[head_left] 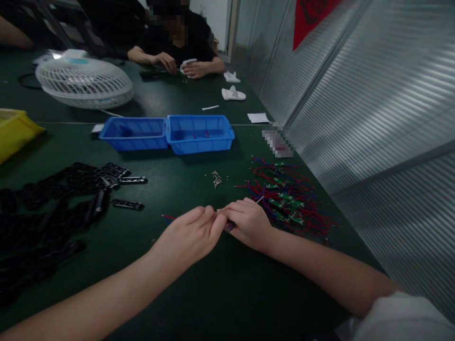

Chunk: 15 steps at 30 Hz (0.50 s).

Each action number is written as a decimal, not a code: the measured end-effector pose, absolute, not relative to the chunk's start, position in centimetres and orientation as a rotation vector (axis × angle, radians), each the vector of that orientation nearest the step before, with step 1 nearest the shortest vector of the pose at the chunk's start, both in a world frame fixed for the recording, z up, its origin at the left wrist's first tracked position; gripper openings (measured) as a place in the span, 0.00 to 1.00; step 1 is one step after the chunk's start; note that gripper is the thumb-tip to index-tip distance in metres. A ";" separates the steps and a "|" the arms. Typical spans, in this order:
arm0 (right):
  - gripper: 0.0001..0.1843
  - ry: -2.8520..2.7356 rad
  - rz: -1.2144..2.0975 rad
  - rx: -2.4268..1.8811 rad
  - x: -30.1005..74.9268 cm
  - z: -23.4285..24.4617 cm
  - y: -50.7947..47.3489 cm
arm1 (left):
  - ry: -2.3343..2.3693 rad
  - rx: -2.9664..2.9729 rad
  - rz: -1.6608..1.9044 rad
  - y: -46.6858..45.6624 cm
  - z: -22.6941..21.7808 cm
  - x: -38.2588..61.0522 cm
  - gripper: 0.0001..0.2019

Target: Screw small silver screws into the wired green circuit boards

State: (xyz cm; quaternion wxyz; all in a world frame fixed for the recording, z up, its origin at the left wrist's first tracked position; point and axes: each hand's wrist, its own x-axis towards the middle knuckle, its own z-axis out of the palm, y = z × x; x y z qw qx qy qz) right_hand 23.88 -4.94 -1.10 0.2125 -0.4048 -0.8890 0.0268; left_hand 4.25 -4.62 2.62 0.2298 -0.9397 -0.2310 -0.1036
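Observation:
In the head view my left hand is closed, its fingertips meeting those of my right hand above the table. Red and blue wire ends stick out past its left side; what it grips is hidden under the fingers. My right hand is curled closed around a thin tool, of which a slim metal shaft shows beyond the knuckles. A small dark purplish piece peeks out below its fingers; I cannot tell what it belongs to. Small screws lie scattered just beyond both hands.
Green circuit boards with red and blue wires are heaped at right. Black plastic parts cover the left. Two blue bins, a white fan and a yellow bin stand farther back. A person works opposite, near white parts.

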 end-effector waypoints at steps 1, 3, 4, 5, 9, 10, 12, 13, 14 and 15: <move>0.10 -2.464 0.085 -1.130 23.9 -1.1 -4.9 | -0.643 -2.601 -0.303 -4.7 2.5 4.3 0.15; 0.09 -2.456 0.106 -1.137 23.9 -1.0 -5.0 | -0.660 -2.620 -0.315 -5.0 2.2 4.4 0.14; 0.09 -2.452 0.116 -1.139 23.9 -0.9 -5.0 | -0.669 -2.620 -0.303 -5.2 2.2 4.4 0.14; 0.09 -2.448 0.124 -1.137 23.9 -0.9 -5.0 | -0.676 -2.618 -0.286 -5.4 2.1 4.5 0.13; 0.08 -2.458 0.102 -1.160 23.6 -0.7 -5.1 | -0.711 -2.667 -0.229 -5.3 2.6 4.5 0.11; 0.07 -2.468 0.081 -1.174 23.5 -0.6 -5.1 | -0.726 -2.705 -0.217 -4.9 2.9 4.4 0.09; 0.08 -2.490 0.053 -1.195 23.4 -0.5 -5.2 | -0.752 -2.815 -0.197 -4.0 3.4 3.9 0.07; 0.09 -2.495 0.052 -1.201 23.3 -0.5 -5.2 | -0.798 -2.870 -0.194 -3.4 3.6 3.6 0.06; 0.09 -2.494 0.058 -1.206 23.2 -0.5 -5.2 | -0.866 -2.928 -0.205 -2.9 3.6 3.2 0.05; 0.09 -2.489 0.069 -1.208 23.1 -0.5 -5.2 | -0.949 -2.996 -0.215 -2.4 3.5 2.8 0.05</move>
